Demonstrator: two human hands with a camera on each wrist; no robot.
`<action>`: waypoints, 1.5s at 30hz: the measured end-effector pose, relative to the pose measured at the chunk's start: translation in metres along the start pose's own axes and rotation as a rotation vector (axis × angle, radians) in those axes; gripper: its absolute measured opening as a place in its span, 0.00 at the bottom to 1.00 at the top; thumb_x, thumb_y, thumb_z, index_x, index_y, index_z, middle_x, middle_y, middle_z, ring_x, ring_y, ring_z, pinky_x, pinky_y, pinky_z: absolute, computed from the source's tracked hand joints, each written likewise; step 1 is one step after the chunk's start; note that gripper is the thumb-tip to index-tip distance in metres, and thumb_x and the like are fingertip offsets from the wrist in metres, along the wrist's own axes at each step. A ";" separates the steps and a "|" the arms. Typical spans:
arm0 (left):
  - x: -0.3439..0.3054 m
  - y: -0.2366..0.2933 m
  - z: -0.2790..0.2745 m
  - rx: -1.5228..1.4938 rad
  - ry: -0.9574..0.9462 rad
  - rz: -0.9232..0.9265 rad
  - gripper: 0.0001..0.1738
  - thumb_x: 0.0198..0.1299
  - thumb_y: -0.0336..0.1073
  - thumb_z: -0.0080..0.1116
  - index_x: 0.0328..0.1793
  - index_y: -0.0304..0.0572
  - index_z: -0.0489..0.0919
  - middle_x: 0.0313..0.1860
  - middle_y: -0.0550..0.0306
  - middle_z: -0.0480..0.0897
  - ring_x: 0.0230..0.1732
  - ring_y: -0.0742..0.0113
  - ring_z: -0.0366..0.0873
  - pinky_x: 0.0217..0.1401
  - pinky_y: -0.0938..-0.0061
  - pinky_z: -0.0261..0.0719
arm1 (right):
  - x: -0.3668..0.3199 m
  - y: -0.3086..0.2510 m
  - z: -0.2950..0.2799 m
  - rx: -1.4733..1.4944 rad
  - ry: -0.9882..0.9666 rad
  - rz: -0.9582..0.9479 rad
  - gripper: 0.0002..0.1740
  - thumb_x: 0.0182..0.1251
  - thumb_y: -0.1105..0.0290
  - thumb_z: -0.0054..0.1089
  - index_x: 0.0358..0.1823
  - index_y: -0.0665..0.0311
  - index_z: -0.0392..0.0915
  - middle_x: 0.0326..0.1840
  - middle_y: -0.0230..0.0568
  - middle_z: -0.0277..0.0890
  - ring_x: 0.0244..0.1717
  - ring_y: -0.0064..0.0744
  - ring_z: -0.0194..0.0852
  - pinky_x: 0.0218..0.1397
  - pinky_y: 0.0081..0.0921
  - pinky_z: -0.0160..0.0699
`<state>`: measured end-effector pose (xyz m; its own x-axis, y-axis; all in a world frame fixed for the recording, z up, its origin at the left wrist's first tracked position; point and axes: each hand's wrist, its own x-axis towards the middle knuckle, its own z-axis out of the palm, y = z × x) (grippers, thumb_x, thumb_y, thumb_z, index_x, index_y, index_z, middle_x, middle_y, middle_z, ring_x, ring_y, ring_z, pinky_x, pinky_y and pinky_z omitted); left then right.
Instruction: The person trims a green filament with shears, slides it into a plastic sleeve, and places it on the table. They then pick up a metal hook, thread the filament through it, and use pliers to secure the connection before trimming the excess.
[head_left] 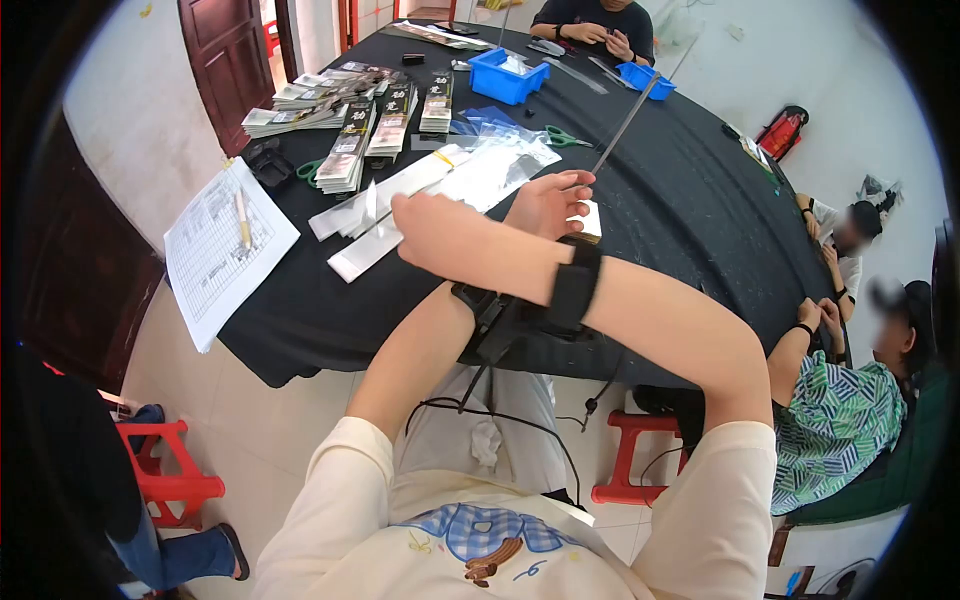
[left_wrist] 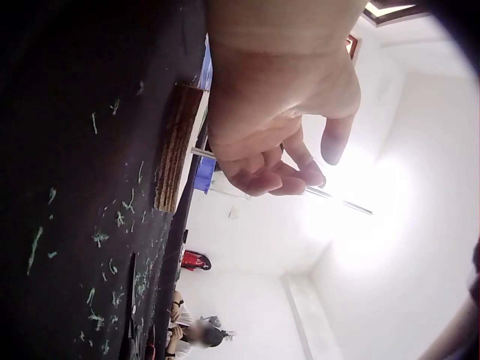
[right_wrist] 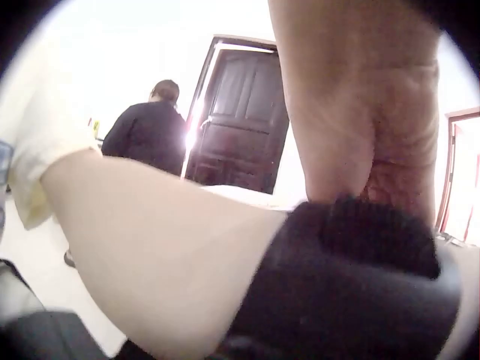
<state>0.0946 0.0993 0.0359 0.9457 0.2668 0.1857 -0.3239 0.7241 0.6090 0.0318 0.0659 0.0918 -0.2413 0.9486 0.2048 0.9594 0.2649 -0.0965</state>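
My right forearm crosses over my left in the head view. The right hand (head_left: 440, 235) is bent in at the left, close over long white paper-like strips (head_left: 365, 250), its fingertips hidden behind the hand. A thin translucent flap (head_left: 371, 204) stands up beside it; whether the fingers pinch it I cannot tell. My left hand (head_left: 550, 208), palm up with loosely bent fingers, is beside an upright thin metal rod (head_left: 640, 105). In the left wrist view the rod (left_wrist: 345, 202) passes behind the left hand (left_wrist: 277, 112), rising near a wooden block (left_wrist: 176, 150); thumb and fingers are apart.
Clear plastic sleeves (head_left: 500, 165), printed packet stacks (head_left: 350, 145), green-handled scissors (head_left: 565, 137) and a blue bin (head_left: 508, 77) lie on the black-covered table (head_left: 690, 220). A paper form (head_left: 225, 250) with a pen overhangs the left edge. Other people sit around the table.
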 end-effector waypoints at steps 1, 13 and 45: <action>0.001 -0.001 -0.001 -0.004 0.026 -0.019 0.16 0.56 0.42 0.50 0.48 0.42 0.70 0.32 0.64 0.75 0.34 0.71 0.71 0.35 0.76 0.65 | -0.004 0.000 -0.011 0.099 0.108 0.065 0.09 0.48 0.74 0.54 0.30 0.72 0.70 0.25 0.55 0.75 0.30 0.52 0.78 0.30 0.35 0.78; 0.001 -0.003 0.001 0.005 0.002 0.024 0.16 0.57 0.42 0.48 0.47 0.42 0.72 0.32 0.63 0.75 0.34 0.71 0.70 0.37 0.75 0.66 | -0.139 0.068 -0.143 1.429 0.834 0.345 0.16 0.64 0.71 0.48 0.49 0.75 0.72 0.30 0.30 0.71 0.33 0.17 0.69 0.36 0.18 0.73; -0.003 -0.002 0.008 -0.004 0.027 0.057 0.17 0.55 0.43 0.50 0.45 0.41 0.70 0.31 0.63 0.67 0.34 0.71 0.63 0.34 0.76 0.60 | -0.206 0.157 -0.079 1.920 0.940 0.511 0.05 0.65 0.72 0.49 0.39 0.66 0.66 0.27 0.28 0.65 0.15 0.09 0.51 0.15 0.10 0.49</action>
<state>0.0929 0.0918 0.0408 0.9244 0.3250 0.1995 -0.3778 0.7095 0.5949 0.2434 -0.1014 0.1117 0.6023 0.7947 0.0757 -0.5081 0.4547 -0.7315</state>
